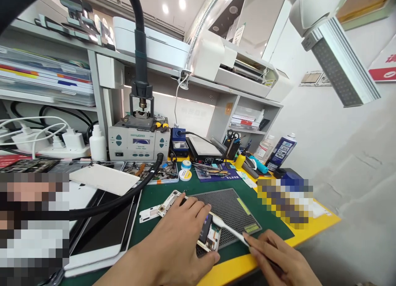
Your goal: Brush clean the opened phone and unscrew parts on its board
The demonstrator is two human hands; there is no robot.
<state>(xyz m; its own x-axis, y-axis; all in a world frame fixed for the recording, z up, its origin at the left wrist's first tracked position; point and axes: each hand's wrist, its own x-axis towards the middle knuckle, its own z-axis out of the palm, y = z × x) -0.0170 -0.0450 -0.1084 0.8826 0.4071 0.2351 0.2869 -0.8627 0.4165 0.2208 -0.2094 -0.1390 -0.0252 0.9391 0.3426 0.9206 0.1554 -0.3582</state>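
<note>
An opened phone (206, 235) with its board and white frame exposed lies on a grey ribbed mat (229, 207) on the green bench mat. My left hand (181, 230) lies over the phone and presses it down, thumb at its near edge. My right hand (275, 255) pinches a white brush-like tool (230, 231) whose tip touches the phone's inside. A small white cover piece (149, 213) lies just left of the phone.
A tablet (99, 232) and a white panel (103, 178) lie at left under a black hose (123, 197). A rework station (139, 141), parts tray (163, 172), solder tins, tweezers and bottles (281, 152) stand behind. The yellow table edge (321, 220) runs at right.
</note>
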